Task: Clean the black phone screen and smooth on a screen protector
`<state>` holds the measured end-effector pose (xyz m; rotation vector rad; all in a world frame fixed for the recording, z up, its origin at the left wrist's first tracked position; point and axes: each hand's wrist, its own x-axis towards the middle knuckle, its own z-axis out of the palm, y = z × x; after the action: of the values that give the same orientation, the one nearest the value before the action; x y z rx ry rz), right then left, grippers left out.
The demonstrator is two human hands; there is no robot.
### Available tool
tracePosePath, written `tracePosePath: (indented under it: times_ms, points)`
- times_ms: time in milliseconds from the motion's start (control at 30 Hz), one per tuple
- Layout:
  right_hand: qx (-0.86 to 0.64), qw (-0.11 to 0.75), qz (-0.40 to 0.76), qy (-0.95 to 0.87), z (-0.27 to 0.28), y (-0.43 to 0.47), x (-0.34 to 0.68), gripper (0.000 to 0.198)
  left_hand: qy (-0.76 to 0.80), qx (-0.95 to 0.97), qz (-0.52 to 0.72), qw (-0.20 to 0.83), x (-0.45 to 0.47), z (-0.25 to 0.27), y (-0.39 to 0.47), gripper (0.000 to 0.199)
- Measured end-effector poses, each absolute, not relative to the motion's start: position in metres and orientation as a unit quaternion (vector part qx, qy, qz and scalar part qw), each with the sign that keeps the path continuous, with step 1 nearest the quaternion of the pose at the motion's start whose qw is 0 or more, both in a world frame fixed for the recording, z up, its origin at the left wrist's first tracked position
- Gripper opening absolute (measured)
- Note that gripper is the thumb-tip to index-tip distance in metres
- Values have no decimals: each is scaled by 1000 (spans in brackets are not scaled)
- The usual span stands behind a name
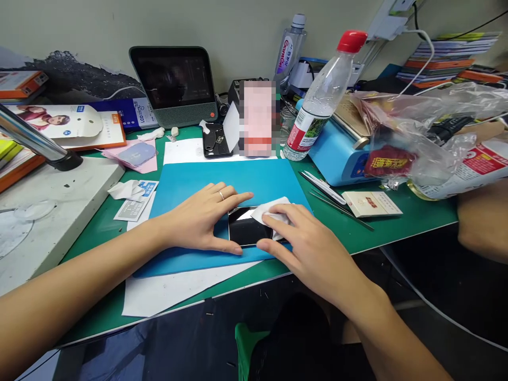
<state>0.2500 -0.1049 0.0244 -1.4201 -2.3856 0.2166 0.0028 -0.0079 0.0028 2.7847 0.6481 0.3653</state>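
Observation:
A smartphone (pixel 249 230) with a dark, glossy screen lies flat on a blue mat (pixel 186 182). My left hand (pixel 206 219) straddles its left end, thumb along the near edge and index finger by the far edge, bracing it between them. A ring sits on one of its fingers. Over the phone's right part, my right hand (pixel 304 235) pinches a folded white wipe (pixel 277 206) that rests on the screen. The phone's right end is hidden under the wipe and fingers.
Tweezers (pixel 337 206) and a small white box (pixel 372 204) lie to the right. Behind stand a red-capped bottle (pixel 317 106), a blue machine (pixel 337 159), an open black phone case (pixel 217 140) and a display (pixel 172 84). Another person's arm (pixel 482 222) shows far right.

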Motion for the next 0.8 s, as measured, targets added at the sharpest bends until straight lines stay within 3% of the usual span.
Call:
tracePosePath:
  times_ms: [333, 800]
  points:
    - [-530, 135, 39, -836, 26, -100, 243, 39, 228, 955, 127, 142, 3, 4, -7, 99]
    - [-502, 139, 34, -853, 29, -117, 260, 38, 223, 955, 130, 145, 3, 4, -6, 102]
